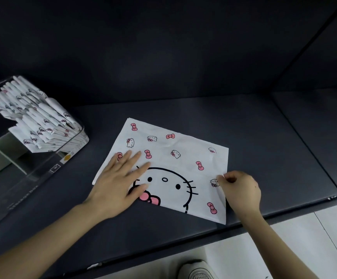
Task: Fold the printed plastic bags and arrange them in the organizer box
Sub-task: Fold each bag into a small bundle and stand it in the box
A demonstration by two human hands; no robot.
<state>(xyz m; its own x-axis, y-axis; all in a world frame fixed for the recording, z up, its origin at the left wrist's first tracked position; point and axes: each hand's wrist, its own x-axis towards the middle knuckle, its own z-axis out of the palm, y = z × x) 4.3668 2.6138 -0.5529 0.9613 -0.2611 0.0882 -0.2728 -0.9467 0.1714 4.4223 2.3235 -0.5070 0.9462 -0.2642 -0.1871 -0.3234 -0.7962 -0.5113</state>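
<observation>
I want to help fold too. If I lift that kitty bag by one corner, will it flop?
Probably flop: the printed bag looks thin, its edge curling where the right hand pinches it. Likely light and slippery; the left hand presses it flat.

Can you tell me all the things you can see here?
flat bag: one, white with pink bows, middle of shelf
folded bags: many, white, same print, in the organizer box
organizer box: one, clear, left on shelf
shelf: one, dark grey, under everything
floor: one, white, lower right
shoe: one, whitish, bottom edge
left hand: one, pressing flat on the flat bag
right hand: one, pinching the flat bag's right edge
</observation>
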